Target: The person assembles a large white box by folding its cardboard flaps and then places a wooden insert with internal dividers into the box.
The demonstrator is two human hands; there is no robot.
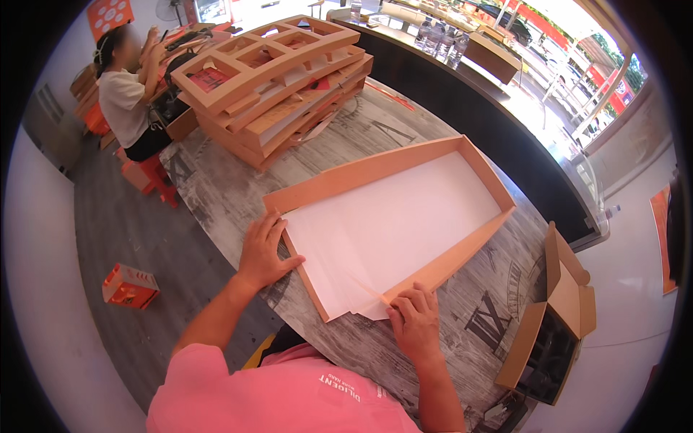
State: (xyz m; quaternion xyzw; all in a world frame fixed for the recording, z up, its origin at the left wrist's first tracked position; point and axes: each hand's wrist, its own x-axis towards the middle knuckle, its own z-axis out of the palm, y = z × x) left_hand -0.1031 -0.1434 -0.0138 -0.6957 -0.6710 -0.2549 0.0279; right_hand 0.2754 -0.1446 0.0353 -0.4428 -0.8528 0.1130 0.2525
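Note:
A long shallow cardboard tray (393,164) with a white inner base lies on the table in front of me. My left hand (266,251) is at its left short side, fingers at the corner and thumb reaching over the rim. My right hand (416,317) is closed at the near right corner, fingers curled against the end of the long wall. A thin translucent strip (369,290) runs from that corner over the base. Beside it, the white edge (375,312) juts out past the tray's corner. What lies under my right fingertips is hidden.
Several cardboard frames (271,79) are stacked at the far left of the patterned table (209,187). At the right stands an open carton (552,332) with dark contents. Water bottles (440,42) stand on the far counter. A person (130,90) sits at far left; an orange-and-white box (130,286) lies on the floor.

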